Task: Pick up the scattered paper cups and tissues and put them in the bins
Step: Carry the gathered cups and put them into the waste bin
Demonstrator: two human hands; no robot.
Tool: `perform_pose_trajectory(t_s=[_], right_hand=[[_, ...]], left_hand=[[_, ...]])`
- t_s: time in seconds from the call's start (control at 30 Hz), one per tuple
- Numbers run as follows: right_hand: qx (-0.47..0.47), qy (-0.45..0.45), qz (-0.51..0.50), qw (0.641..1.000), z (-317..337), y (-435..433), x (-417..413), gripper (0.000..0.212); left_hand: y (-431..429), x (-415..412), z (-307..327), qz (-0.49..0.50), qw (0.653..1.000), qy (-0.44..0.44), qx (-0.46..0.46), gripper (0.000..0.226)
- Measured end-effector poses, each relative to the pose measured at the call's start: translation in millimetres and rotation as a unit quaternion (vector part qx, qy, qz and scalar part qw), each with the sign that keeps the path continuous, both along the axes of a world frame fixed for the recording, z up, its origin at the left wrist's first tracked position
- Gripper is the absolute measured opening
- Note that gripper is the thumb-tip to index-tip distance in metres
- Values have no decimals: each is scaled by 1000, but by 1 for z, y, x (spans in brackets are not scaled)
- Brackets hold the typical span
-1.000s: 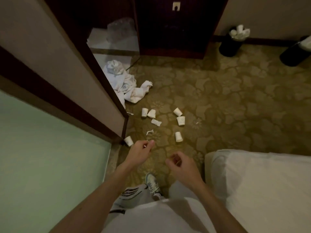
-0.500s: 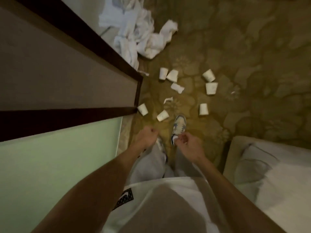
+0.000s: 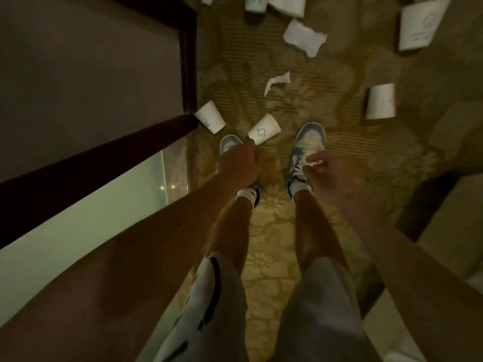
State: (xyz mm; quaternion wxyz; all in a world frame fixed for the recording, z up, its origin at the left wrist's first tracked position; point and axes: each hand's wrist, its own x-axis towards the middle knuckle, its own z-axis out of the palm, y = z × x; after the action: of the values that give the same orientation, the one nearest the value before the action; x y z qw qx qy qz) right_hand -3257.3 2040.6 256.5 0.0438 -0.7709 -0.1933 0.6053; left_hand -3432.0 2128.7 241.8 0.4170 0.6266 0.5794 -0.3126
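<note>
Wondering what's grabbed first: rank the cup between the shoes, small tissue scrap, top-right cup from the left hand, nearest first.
1. Cup between the shoes, right at the left hand.
2. Small tissue scrap, straight ahead.
3. Top-right cup, far corner.

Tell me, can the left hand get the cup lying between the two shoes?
Probably yes: the left hand is right at the narrow end of the cup, and nothing lies between them.

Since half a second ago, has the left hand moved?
Yes. Against the dark frame corner, the left hand has gone forward, up to the printed cup.
</note>
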Motion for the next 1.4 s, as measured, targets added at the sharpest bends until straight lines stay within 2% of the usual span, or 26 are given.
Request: perform_pose_trajectory(t_s=[0.1,0.27,0.43,0.5,0.6,0.63,0.67,0.73,0.77,0.83,0.9,1.03,1.1,1.17,1.23,1.33,1.4], right_hand=[[1,34,-8,999,-62,7,-12,20],[52,33,97,993,-139,12,-29,41],[81,48,172,981,-190,13,-28,43],[82,33,198,976,-202,11,-25,42],[84,42,229,969,-212,7,-27,32],[81,51,211,973,-207,9,-28,19],[60,85,113,988,-201,12,-34,7],[6,135,-22,991,-191,15,-43,11],[-7,132,-39,990,-188,15,-44,10],[-29,132,-156,978,-185,22,-52,38],[-6,124,-164,979,-182,29,-54,42],[41,102,-157,981,-175,42,-52,23],[64,111,-147,981,-173,43,-49,11],[81,111,-137,981,-169,42,-46,11],[89,94,-135,982,-171,36,-41,13],[76,92,-142,983,-172,28,-33,18],[61,95,-139,984,-174,19,-28,43]], left_hand=[[-2,1,-60,27,999,-24,-9,39],[-8,-3,-146,24,999,-24,10,67],[-15,-12,-206,44,998,-37,-15,96],[-19,-15,-221,59,997,-43,-19,95],[-28,-18,-229,96,994,-48,7,79],[-30,-20,-227,107,993,-53,16,76],[-33,-21,-223,117,991,-59,22,74],[-40,-22,-210,148,986,-74,21,72],[-43,-22,-202,174,981,-87,16,72],[-49,-21,-184,221,969,-113,6,73],[-50,-24,-169,212,968,-133,-5,75],[-30,-43,-151,155,967,-177,-94,80],[-15,-54,-146,149,973,-174,-9,69],[4,-65,-145,145,971,-126,146,58],[25,-78,-150,137,960,-67,234,63],[49,-96,-165,122,971,6,207,81],[57,-99,-176,138,979,31,148,82]])
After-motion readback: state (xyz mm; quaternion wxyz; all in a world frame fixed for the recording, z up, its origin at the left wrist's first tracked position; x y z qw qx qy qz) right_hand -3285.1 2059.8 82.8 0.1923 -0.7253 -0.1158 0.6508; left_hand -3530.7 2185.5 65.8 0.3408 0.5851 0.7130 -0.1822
